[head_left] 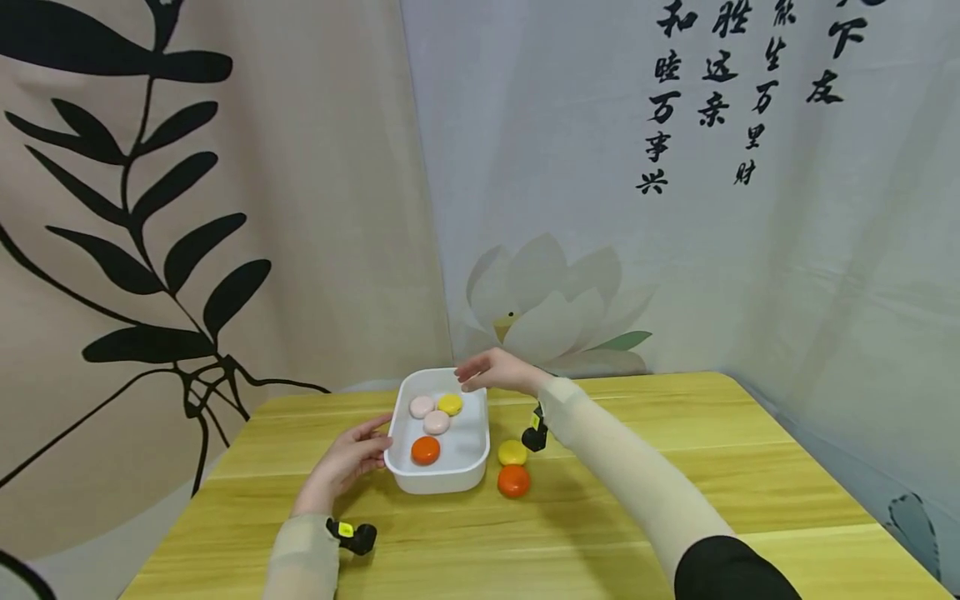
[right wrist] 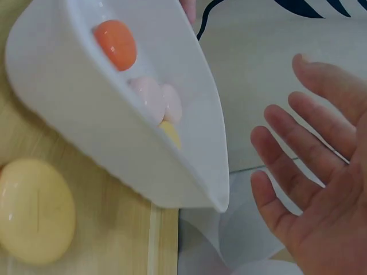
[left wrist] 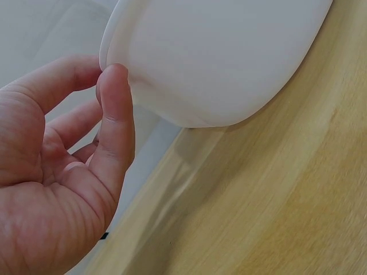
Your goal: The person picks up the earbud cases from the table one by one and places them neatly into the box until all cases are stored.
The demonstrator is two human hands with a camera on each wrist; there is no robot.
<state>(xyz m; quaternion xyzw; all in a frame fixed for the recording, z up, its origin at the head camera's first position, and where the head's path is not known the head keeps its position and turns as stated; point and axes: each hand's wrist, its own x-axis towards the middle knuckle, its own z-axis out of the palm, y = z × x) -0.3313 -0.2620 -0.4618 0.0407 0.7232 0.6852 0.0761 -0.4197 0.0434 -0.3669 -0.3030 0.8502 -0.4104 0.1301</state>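
A white rectangular tub [head_left: 463, 467] with rounded corners stands on the table. Inside it lie an orange rounded disc [head_left: 425, 451], two pale pink discs [head_left: 437, 422] and a yellow disc [head_left: 450, 404]. My left hand [head_left: 347, 460] pinches the tub's left rim between thumb [left wrist: 116, 109] and index finger. At the far right corner, my right hand [head_left: 501, 371] hovers by the rim with its fingers spread and nothing in it, as the right wrist view shows. Another yellow disc [head_left: 513, 452] and an orange disc [head_left: 513, 481] sit on the table right of the tub.
The wooden table [head_left: 652, 483] ends just behind the tub. A hanging cloth [head_left: 345, 208] with printed leaves, a lotus and characters rises beyond that edge. Small black wrist cameras sit on both sleeves, the right one [head_left: 535, 431] close above the loose yellow disc.
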